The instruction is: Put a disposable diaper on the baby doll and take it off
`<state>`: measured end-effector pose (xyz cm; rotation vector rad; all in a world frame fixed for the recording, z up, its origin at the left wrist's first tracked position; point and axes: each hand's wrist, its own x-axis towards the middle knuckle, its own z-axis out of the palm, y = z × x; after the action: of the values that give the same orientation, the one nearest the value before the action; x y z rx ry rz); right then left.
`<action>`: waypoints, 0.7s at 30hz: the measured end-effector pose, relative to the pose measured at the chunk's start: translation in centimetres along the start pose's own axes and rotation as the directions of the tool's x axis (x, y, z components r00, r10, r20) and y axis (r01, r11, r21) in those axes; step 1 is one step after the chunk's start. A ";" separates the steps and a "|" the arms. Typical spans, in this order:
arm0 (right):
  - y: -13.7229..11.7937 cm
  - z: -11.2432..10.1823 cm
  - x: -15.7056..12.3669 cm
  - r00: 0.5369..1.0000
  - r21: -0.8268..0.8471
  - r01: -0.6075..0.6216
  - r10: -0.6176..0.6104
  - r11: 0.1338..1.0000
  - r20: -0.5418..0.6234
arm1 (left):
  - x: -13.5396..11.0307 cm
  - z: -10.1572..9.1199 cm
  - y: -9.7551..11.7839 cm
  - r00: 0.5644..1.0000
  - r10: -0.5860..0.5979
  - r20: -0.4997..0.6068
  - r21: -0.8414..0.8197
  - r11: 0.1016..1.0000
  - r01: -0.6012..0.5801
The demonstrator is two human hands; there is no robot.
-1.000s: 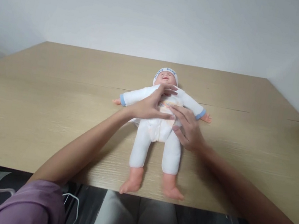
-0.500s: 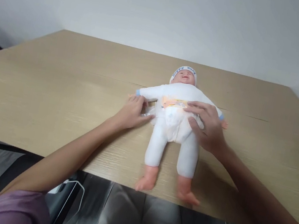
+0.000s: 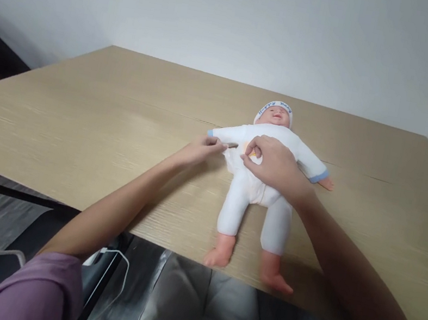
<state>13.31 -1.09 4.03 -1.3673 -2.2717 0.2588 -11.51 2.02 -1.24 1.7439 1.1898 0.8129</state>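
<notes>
A baby doll (image 3: 234,219) in a white suit and a lettered white cap lies on its back, feet towards me. Round its hips is a white diaper (image 3: 232,160), with an orange-printed waistband partly hidden by my fingers. At the diaper's left side, my left hand (image 3: 203,150) pinches its outstretched side edge between thumb and fingers. My right hand (image 3: 274,162) lies over the doll's belly, thumb and fingertips curled together at the diaper's front. What these fingertips pinch, if anything, is too small to make out.
The doll rests on a wide wooden table (image 3: 143,114), its feet close to the front edge. A pale wall (image 3: 261,30) rises behind the table. Below the edge at lower left, a white cable (image 3: 127,271) hangs near a dark object.
My right hand has moved left from the diaper's right side to its front, its fingers curling in. My left hand now pinches the diaper's side edge, drawn up. The view has shifted slightly.
</notes>
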 end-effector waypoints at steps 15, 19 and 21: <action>1.7 -0.7 0.5 0.996 0.266 -0.086 0.088 0.960 0.007 | 4.4 6.8 -0.2 0.953 0.212 -0.217 -0.287 0.919 -0.270; 2.4 0.6 1.0 0.989 0.233 -0.065 0.094 0.970 -0.116 | 5.1 6.8 -1.6 0.950 0.270 -0.155 -0.233 0.925 -0.301; 2.4 0.7 1.2 0.974 0.218 -0.042 0.089 0.975 -0.210 | 5.1 6.7 -1.4 0.940 0.282 -0.193 -0.127 0.943 -0.309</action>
<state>14.38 1.23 2.79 -1.2930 -1.9602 0.3439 -4.60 5.21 -5.06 1.7734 0.9542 1.2261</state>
